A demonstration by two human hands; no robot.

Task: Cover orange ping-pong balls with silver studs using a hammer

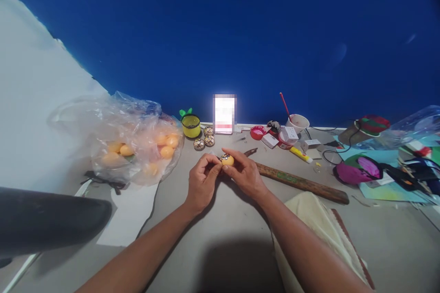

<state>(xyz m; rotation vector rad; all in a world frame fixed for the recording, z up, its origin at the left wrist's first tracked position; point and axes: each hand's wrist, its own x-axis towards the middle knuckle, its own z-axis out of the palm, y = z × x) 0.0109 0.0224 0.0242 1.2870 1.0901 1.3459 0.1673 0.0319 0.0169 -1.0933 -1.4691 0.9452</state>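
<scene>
Between my two hands is a small yellow-orange ball [227, 160] with shiny mosaic-like pieces over its upper part. My right hand [244, 171] grips its right side, the forefinger over the top and the thumb below. My left hand [203, 180] is closed, thumb and forefinger pinched against the ball's left edge. Whether a small piece is also in that pinch, I cannot tell. Just beyond the hands lie several balls covered in shiny pieces [209, 140]. A wooden handle [302, 182] stretches out to the right of my right hand; its dark metal head is partly hidden.
At left, clear plastic bags [137, 137] hold yellow-orange balls. A yellow-green cup [191, 127] stands by a lit, blurred screen [224, 114]. To the right are a paper cup [298, 122], a yellow tube [301, 154], a magenta-and-green object [359, 168] and a cream cloth [309, 219].
</scene>
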